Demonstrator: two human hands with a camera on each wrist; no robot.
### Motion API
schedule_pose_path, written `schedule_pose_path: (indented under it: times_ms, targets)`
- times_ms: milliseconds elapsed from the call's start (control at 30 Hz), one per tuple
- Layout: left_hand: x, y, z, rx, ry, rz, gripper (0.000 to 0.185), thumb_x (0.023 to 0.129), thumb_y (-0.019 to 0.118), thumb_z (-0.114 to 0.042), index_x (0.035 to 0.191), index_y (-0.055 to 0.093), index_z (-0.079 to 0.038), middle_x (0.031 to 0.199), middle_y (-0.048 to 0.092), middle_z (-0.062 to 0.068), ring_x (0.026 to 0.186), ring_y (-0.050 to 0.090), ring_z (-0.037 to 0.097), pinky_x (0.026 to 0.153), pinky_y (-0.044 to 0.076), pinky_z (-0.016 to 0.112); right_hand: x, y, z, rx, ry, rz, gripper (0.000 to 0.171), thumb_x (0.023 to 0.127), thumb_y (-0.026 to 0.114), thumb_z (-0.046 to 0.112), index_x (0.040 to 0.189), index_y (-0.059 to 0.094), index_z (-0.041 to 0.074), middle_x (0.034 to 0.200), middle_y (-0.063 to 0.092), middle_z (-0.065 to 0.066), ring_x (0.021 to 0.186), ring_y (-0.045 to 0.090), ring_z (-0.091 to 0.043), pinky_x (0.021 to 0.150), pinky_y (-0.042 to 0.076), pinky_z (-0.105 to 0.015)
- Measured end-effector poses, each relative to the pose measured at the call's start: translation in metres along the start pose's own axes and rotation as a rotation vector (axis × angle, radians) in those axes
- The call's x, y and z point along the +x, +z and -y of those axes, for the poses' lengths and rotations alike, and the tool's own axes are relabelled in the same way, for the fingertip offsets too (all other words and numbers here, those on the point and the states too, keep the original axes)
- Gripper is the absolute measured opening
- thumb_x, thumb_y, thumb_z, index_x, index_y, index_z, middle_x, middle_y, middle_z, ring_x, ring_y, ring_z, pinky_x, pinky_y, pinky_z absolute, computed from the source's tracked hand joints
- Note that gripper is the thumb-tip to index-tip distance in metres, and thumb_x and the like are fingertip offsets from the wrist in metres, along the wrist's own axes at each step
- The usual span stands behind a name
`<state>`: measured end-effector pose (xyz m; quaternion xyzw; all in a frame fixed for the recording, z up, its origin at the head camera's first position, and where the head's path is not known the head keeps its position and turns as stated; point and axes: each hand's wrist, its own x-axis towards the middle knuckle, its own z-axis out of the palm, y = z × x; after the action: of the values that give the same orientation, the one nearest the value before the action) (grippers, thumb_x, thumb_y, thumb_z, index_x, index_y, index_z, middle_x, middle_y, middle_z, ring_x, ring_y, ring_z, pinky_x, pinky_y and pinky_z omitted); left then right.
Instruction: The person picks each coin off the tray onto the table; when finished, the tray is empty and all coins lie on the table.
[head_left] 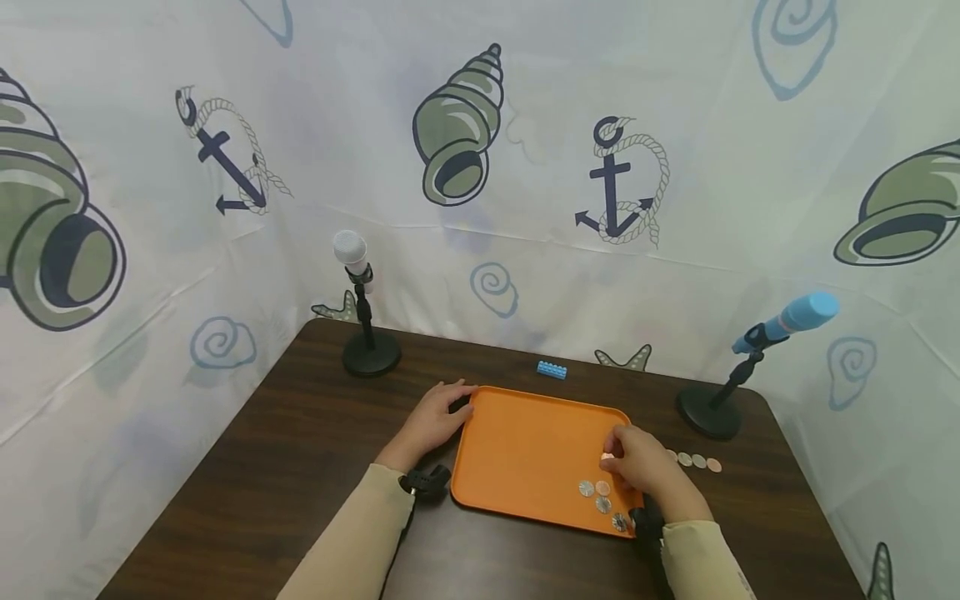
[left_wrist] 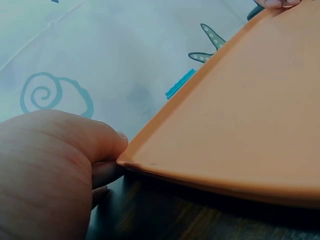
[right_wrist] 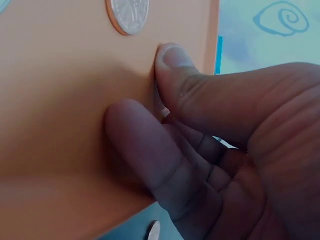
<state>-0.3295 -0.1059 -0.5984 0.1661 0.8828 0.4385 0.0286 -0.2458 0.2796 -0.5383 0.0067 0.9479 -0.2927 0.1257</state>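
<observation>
Right hand: my right hand (head_left: 637,460) is over the right part of the tray, thumb and fingertips bent nearly together, the grip closed down to a narrow pinch.
Coin in the pinch: a single coin (head_left: 607,456) shows at those fingertips; from the right wrist only a pale sliver of it appears beside my thumb, so I cannot tell its face.
Left hand: my left hand (head_left: 435,421) is at the tray's far left corner, thumb and fingers set about the rim there; this grip is narrow, with just the corner between the digits.
Orange tray: the orange tray (head_left: 532,450) lies flat on the dark wooden surface (head_left: 255,500), set slightly askew.
Coins in the tray: a loose group of coins (head_left: 603,504) lies near the tray's right end, on my side of the pinching fingers, mostly silvery with one coppery.
Coin row: beyond the tray's right edge, a short row of coins (head_left: 699,461) lies on the surface, its near end partly behind my right hand.
Blue block: a small ridged blue block (head_left: 552,369) rests past the tray's far edge, apart from it.
Stands: a black stand with a white top (head_left: 371,354) is at the far left, and one bearing a blue piece (head_left: 708,411) at the far right.
Backdrop: behind the surface hangs pale cloth (head_left: 555,92) printed with shells and anchors.
Sleeves: cream on both arms, with a black device at each wrist.
</observation>
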Motion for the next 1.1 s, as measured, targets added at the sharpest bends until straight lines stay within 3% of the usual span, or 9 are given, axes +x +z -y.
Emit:
schedule_pose_path:
  times_ms: [167,400,667,800,900,1100]
  targets:
    - [0.001,0.002,0.001,-0.006,0.002,-0.014,0.046,0.109,0.069,-0.032,0.154,0.065,-0.021,0.167,0.054,0.010,0.166,0.033,0.039,0.136,0.023,0.064,0.003,0.002,-0.007,0.095,0.013,-0.010,0.019,0.099,0.081,0.012,0.103,0.062,0.011,0.083,0.059,-0.007,0.063,0.060,-0.022,0.056,0.057,-0.031]
    - [0.001,0.004,0.003,0.015,0.011,0.002,0.048,0.109,0.069,-0.033,0.155,0.064,-0.020,0.167,0.054,0.011,0.166,0.033,0.040,0.136,0.024,0.064,-0.005,0.004,-0.024,0.350,0.029,-0.037,0.015,0.101,0.079,0.016,0.107,0.070,0.006,0.090,0.063,-0.009,0.071,0.064,-0.024,0.063,0.062,-0.031]
    - [-0.004,0.006,0.006,0.039,-0.003,0.013,0.048,0.108,0.070,-0.032,0.155,0.064,-0.020,0.167,0.054,0.010,0.166,0.033,0.040,0.136,0.025,0.064,-0.024,0.023,-0.049,0.628,0.071,-0.116,0.033,0.101,0.080,0.032,0.119,0.070,0.006,0.100,0.065,-0.006,0.076,0.054,-0.019,0.060,0.049,-0.026]
    - [-0.006,0.006,0.005,0.044,-0.011,0.021,0.048,0.108,0.070,-0.031,0.155,0.064,-0.021,0.168,0.053,0.010,0.166,0.032,0.041,0.135,0.026,0.065,-0.037,0.034,-0.062,0.879,0.001,-0.222,0.030,0.109,0.071,0.025,0.122,0.064,-0.002,0.096,0.067,0.000,0.067,0.052,-0.013,0.055,0.047,-0.023]
    - [-0.007,0.004,0.004,0.039,-0.018,0.016,0.048,0.108,0.070,-0.032,0.155,0.064,-0.022,0.169,0.052,0.010,0.166,0.031,0.043,0.134,0.027,0.067,-0.043,0.034,-0.069,1.018,-0.086,-0.246,0.020,0.113,0.061,0.018,0.120,0.062,-0.001,0.087,0.061,0.004,0.064,0.054,-0.009,0.053,0.046,-0.020]
    - [-0.002,0.001,0.003,0.028,-0.010,0.001,0.049,0.108,0.070,-0.034,0.156,0.063,-0.025,0.170,0.050,0.008,0.167,0.028,0.043,0.134,0.026,0.068,-0.039,0.024,-0.066,1.082,-0.120,-0.252,0.010,0.114,0.059,0.021,0.118,0.064,0.013,0.089,0.060,0.006,0.067,0.056,-0.008,0.055,0.048,-0.017]
